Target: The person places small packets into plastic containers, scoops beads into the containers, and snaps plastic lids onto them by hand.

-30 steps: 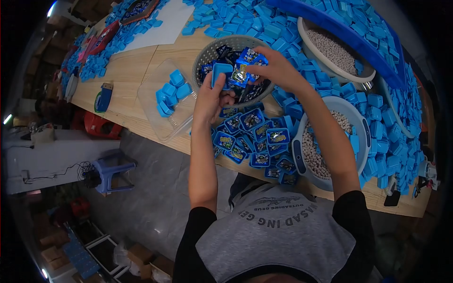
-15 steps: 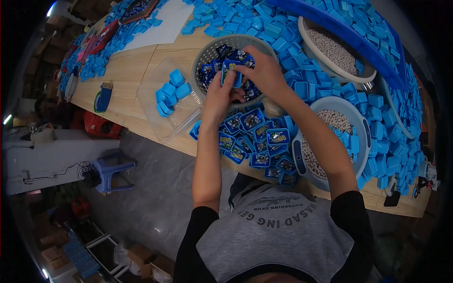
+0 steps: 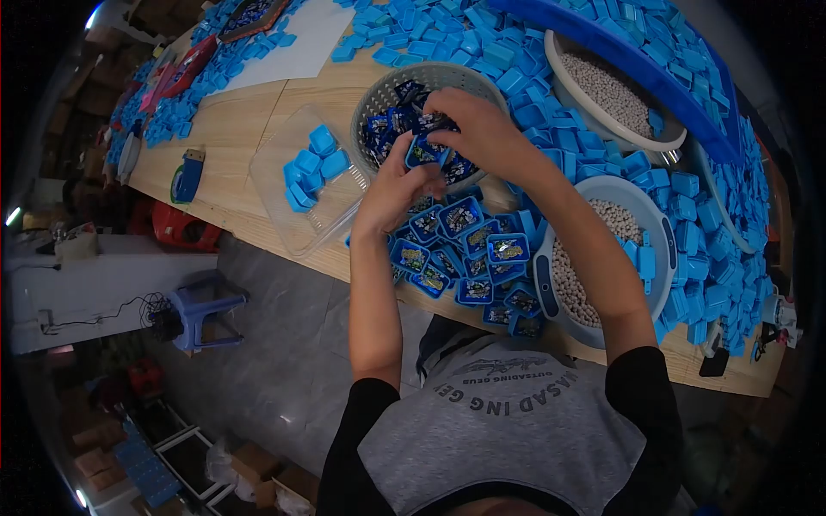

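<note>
Over the near part of a grey-green perforated basket (image 3: 365, 96), my left hand (image 3: 391, 198) grips a small blue plastic box (image 3: 423, 155) between thumb and fingers. Dark blue shiny packets (image 3: 397, 120) fill the basket. My right hand (image 3: 482, 133) is curled above them, its thumb close to the box's upper edge; whatever lies between its fingers is hidden. Just below the basket is a heap of small blue boxes (image 3: 508, 248), each with a printed packet in it.
Left of the basket, a clear plastic tray (image 3: 288, 225) contains several blue boxes. On the right stand a light blue basin (image 3: 661, 275) and a beige basin (image 3: 667, 146) of pale beads. Loose blue boxes (image 3: 482, 39) cover the table's back and right.
My left hand has turned and lowered slightly with the box. My right hand has shifted a little up and left, its thumb drawn back from the box's middle.
</note>
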`<state>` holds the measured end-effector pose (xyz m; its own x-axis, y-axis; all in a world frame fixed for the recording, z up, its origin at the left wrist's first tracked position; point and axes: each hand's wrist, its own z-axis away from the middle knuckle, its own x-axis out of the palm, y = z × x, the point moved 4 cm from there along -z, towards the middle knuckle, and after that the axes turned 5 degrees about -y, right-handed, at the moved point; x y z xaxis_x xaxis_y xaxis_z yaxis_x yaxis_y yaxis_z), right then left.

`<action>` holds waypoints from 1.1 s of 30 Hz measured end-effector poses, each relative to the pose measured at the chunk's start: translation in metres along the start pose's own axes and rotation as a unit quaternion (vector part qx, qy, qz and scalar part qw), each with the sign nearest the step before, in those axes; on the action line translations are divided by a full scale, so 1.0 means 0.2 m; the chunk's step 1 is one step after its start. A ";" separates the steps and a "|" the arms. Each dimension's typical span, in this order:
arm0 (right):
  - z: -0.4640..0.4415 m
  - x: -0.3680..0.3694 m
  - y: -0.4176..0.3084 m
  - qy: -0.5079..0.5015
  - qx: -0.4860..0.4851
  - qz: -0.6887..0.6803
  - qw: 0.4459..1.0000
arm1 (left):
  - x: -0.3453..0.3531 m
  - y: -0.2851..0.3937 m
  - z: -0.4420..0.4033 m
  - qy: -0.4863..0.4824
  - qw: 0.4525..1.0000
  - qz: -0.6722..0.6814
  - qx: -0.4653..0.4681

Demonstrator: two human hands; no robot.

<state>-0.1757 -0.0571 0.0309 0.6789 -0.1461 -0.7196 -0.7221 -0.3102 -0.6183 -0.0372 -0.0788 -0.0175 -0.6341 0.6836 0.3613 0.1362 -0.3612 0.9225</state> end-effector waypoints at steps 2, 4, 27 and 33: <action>-0.01 0.00 -0.02 -0.029 0.016 0.032 0.999 | 0.03 0.02 0.01 0.080 0.997 -0.019 -0.005; -0.02 -0.01 -0.01 -0.004 0.009 -0.036 0.999 | 0.03 0.03 0.01 0.096 0.995 -0.019 0.010; -0.06 0.11 0.26 -0.060 0.123 -0.035 0.990 | -0.22 0.08 0.36 0.333 0.920 -0.130 0.157; -0.04 0.41 0.39 -0.199 0.174 0.193 0.945 | -0.11 -0.18 0.45 0.370 0.831 -0.410 0.064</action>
<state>-0.1750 -0.1013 -0.0728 0.3016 0.2004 -0.9322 -0.9529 0.0313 -0.3016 0.0401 -0.0244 -0.0475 -0.8422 0.0726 -0.5342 -0.5222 0.1368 0.8418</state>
